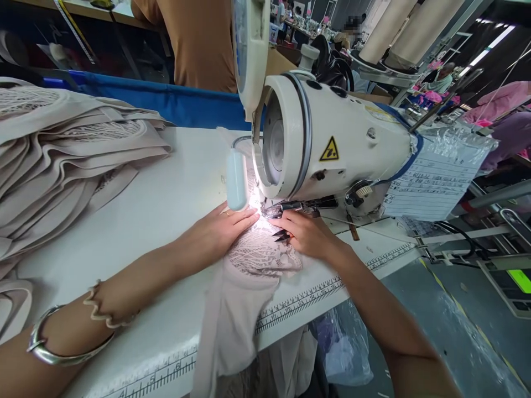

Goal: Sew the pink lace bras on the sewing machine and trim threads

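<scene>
A beige garment piece with a lace panel [258, 255] lies under the needle area of a white sewing machine [346, 135], its plain end hanging over the table's front edge. My left hand [219, 231] rests flat on the cloth, fingers stretched toward the needle. On the other side, my right hand [310, 235] has curled fingers around small thread snips [282, 236], whose dark blades point left. Its fingertips also touch the lace beside the presser foot. A pale blue lamp [236, 181] lights this spot brightly; the glare hides the needle tip.
Stacked beige lace pieces [70, 160] cover the table's left side. A printed ruler [298, 304] runs along the front edge. A handwritten sheet [431, 177] hangs at the right, and a plastic bag [344, 345] is below. Someone in brown [203, 44] is beyond the blue cloth edge.
</scene>
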The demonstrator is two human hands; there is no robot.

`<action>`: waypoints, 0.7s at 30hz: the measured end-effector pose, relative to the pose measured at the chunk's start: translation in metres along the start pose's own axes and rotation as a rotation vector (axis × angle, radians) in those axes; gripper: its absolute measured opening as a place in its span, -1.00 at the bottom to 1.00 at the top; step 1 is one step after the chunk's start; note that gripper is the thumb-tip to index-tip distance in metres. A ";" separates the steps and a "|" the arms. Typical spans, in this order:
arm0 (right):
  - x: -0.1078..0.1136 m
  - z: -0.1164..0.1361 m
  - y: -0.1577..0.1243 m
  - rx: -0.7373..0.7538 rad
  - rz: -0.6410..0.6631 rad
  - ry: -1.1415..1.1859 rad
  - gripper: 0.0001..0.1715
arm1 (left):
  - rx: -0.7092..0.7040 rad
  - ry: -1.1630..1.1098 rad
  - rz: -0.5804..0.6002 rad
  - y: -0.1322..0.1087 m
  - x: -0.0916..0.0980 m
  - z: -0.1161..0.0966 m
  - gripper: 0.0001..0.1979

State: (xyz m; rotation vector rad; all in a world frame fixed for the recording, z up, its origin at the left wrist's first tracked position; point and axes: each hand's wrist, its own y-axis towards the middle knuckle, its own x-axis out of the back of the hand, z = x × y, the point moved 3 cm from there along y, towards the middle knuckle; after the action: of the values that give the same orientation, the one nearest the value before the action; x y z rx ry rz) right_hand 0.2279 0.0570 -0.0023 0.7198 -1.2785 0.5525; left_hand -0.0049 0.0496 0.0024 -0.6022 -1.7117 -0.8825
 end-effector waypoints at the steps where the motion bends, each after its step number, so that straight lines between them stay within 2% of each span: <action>1: 0.002 0.002 0.001 -0.019 0.007 -0.003 -0.38 | 0.000 0.013 0.009 0.002 0.004 0.000 -0.45; 3: 0.006 0.005 0.002 -0.056 0.017 0.001 -0.39 | 0.010 0.044 -0.010 0.005 0.011 -0.004 -0.43; 5: 0.009 0.007 0.004 -0.071 0.017 0.025 -0.39 | 0.019 0.016 -0.088 0.008 0.014 -0.016 -0.50; 7: 0.010 0.008 0.004 -0.074 0.006 0.069 -0.41 | 0.027 -0.096 -0.165 0.010 0.011 -0.031 -0.62; 9: 0.010 0.006 0.003 -0.071 -0.005 0.123 -0.43 | 0.027 -0.203 -0.192 0.010 0.004 -0.044 -0.70; 12: 0.011 0.001 0.000 -0.067 -0.032 0.197 -0.49 | -0.011 -0.243 -0.135 0.008 -0.004 -0.053 -0.75; 16: 0.014 -0.001 -0.004 -0.021 -0.074 0.221 -0.70 | -0.019 -0.223 -0.077 0.007 -0.003 -0.051 -0.73; 19: 0.017 0.003 -0.002 0.036 -0.099 0.163 -0.72 | 0.028 -0.256 -0.006 0.009 0.001 -0.047 -0.70; 21: 0.018 0.006 -0.001 0.103 -0.123 0.118 -0.69 | 0.025 -0.278 -0.003 0.010 0.003 -0.043 -0.68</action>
State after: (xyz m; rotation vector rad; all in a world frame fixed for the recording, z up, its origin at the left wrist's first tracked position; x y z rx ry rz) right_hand 0.2282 0.0513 0.0162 0.8335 -1.0943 0.5549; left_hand 0.0267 0.0210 0.0147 -0.7321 -1.9697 -0.8065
